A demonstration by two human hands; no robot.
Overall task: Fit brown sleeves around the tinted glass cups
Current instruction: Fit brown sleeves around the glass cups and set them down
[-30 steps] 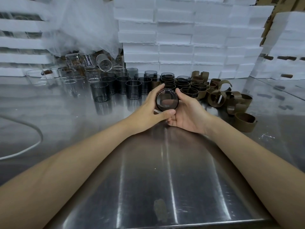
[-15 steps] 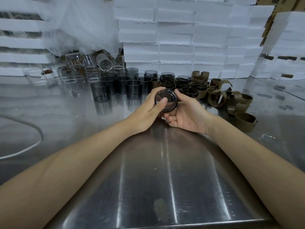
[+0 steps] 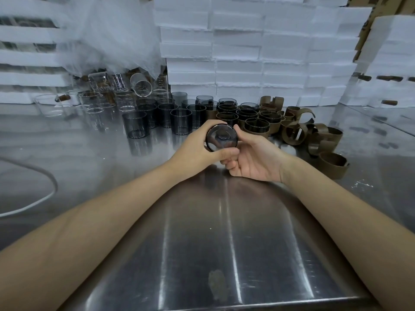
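Observation:
A tinted glass cup [image 3: 221,138] lies on its side between both hands, its round base facing me. My left hand [image 3: 197,147] grips it from the left, thumb under the rim. My right hand [image 3: 251,156] holds it from the right, fingers curled beneath. Whether a sleeve is on it is hidden by the hands. Behind stand several bare tinted cups [image 3: 181,121], and several cups wearing brown sleeves [image 3: 258,126]. Loose brown sleeves [image 3: 323,140] lie heaped to the right.
Clear glass cups [image 3: 94,104] crowd the back left under crumpled plastic film [image 3: 116,37]. White foam boxes [image 3: 247,52] are stacked along the back. A white cable [image 3: 40,198] loops at the left on the steel table [image 3: 202,243].
The cup has been turned in my hands and lifted slightly. My left thumb has moved off the cup's base to below its rim.

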